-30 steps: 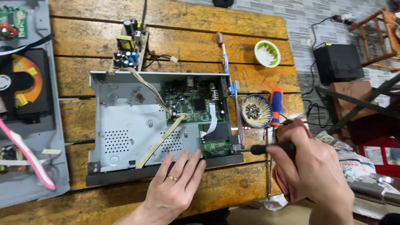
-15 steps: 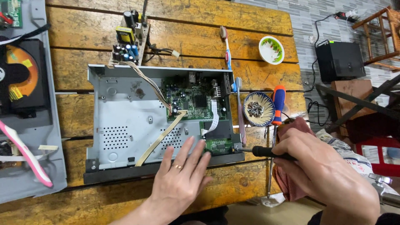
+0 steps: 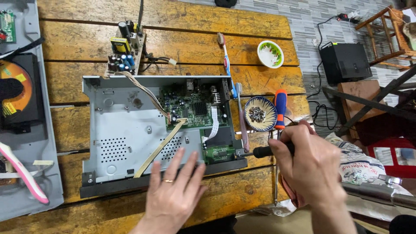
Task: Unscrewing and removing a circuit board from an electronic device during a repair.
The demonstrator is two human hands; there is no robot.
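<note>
1. The right hand is clamped on a black-handled screwdriver, its tip at the open metal case's right edge; a slip could gouge the small green board beside it.
2. The left hand, fingers spread and holding nothing, presses flat on the case front; easing off could let the case slide.
3. A bowl of screws just beyond the right hand could tip.
4. The table edge is near both wrists; open room lies left of the left hand.

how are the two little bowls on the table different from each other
The near bowl has a dark blue patterned rim and holds a heap of small metal screws; the far bowl has a green rim and a white inside with a few small bits. The near bowl sits beside the orange-and-blue screwdriver; the far bowl stands alone near the table edge. Both are small, round and upright.
</note>
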